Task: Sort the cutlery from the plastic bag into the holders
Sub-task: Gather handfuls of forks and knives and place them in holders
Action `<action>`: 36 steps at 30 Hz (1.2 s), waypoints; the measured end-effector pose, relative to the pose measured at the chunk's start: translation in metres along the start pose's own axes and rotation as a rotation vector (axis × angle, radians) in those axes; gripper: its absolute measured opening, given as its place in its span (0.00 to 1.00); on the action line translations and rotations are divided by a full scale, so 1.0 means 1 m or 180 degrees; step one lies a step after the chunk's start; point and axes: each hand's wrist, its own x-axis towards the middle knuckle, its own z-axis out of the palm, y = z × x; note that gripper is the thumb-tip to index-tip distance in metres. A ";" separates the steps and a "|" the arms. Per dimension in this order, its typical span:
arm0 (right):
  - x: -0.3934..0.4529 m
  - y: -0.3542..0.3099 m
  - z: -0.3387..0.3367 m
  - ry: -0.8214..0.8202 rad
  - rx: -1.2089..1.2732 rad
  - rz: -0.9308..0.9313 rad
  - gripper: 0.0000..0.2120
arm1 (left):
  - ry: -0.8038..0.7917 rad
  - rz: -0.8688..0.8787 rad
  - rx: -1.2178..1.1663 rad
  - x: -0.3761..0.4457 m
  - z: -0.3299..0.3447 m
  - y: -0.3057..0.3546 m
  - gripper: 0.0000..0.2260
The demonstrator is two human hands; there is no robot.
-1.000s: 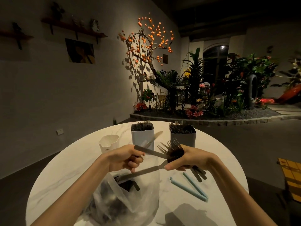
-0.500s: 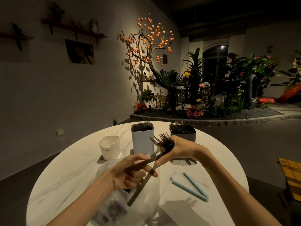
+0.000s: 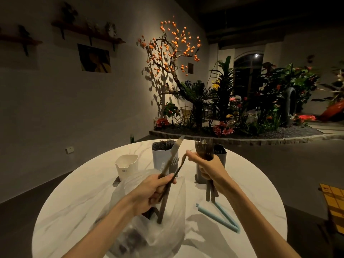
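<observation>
Dim room w/ lit indoor garden bed (image 3: 242,116) behind; round marble table (image 3: 74,198) carries everything. Plastic bag (image 3: 149,235) lies at near edge w/ dark cutlery inside, contents too blurred to be sorted by type. Two tall holders at far side: left holder (image 3: 162,159) filled w/ forks, right holder (image 3: 219,157) largely blocked by the fork bunch, so its contents can't be told. Small white cup (image 3: 126,164) left of them. Blue clip (image 3: 219,215) lies open by the right arm.

Right hand (image 3: 208,170) is clenched round a fork bunch (image 3: 203,149), tines up, index and thumb reaching for one more fork (image 3: 178,164). Left hand (image 3: 154,189) is wrapped round a knife (image 3: 173,155) plus that fork's handle.

Risks: the bunch could be fanned or dropped while fingers are spared for the pinch; the knife could be pulled loose w/ the fork; the bag could be dragged by handles resting in it.
</observation>
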 end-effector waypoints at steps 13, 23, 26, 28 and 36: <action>-0.014 0.027 0.041 0.0389 0.0839 0.0263 0.18 | 0.0546 0.0342 -0.0265 0.017 0.018 -0.021 0.17; -0.029 0.050 0.038 0.0096 0.0670 -0.0264 0.21 | 0.0598 0.0394 -0.0443 0.018 0.021 -0.036 0.16; -0.033 0.054 0.040 0.0188 0.0651 -0.0299 0.20 | 0.0599 0.0405 -0.0457 0.020 0.023 -0.038 0.13; -0.038 0.063 0.044 0.0166 0.0697 -0.0319 0.21 | 0.0572 0.0427 -0.0498 0.018 0.026 -0.041 0.12; -0.052 0.095 0.054 0.0185 0.0455 0.0026 0.20 | 0.0676 0.0568 -0.0350 0.018 0.031 -0.049 0.18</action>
